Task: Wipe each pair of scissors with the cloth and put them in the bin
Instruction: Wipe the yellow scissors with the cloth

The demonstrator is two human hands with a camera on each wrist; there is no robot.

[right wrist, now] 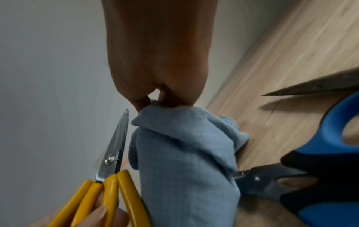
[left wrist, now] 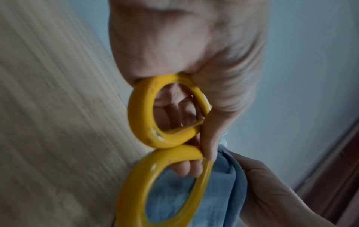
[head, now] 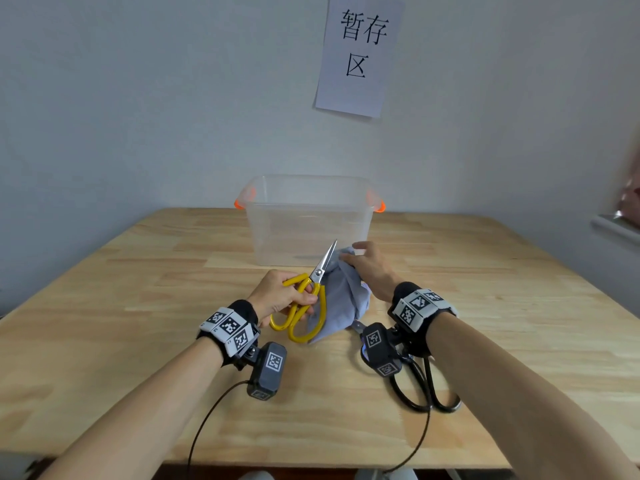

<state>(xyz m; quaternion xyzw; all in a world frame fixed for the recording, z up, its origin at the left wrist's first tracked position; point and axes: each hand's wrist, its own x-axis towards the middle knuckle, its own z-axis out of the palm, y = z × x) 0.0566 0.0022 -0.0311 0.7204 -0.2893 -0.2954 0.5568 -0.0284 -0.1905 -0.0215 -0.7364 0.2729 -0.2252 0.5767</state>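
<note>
My left hand (head: 294, 301) grips the yellow-handled scissors (head: 320, 271) by the handles, closed steel blades pointing up and away. In the left wrist view my fingers (left wrist: 209, 138) curl round the yellow loops (left wrist: 143, 110). My right hand (head: 360, 261) pinches the top of a blue-grey cloth (head: 341, 303), which hangs down to the table just right of the blades. The right wrist view shows the cloth (right wrist: 184, 153) beside the blades (right wrist: 114, 155), not wrapped round them. A clear bin (head: 308, 233) with orange handles stands behind both hands.
Black-handled scissors (head: 431, 393) lie on the wooden table (head: 138, 306) under my right wrist. The right wrist view shows blue-and-black scissors handles (right wrist: 330, 138) and a separate dark blade (right wrist: 310, 89) on the table. A paper sign (head: 360, 53) hangs on the wall.
</note>
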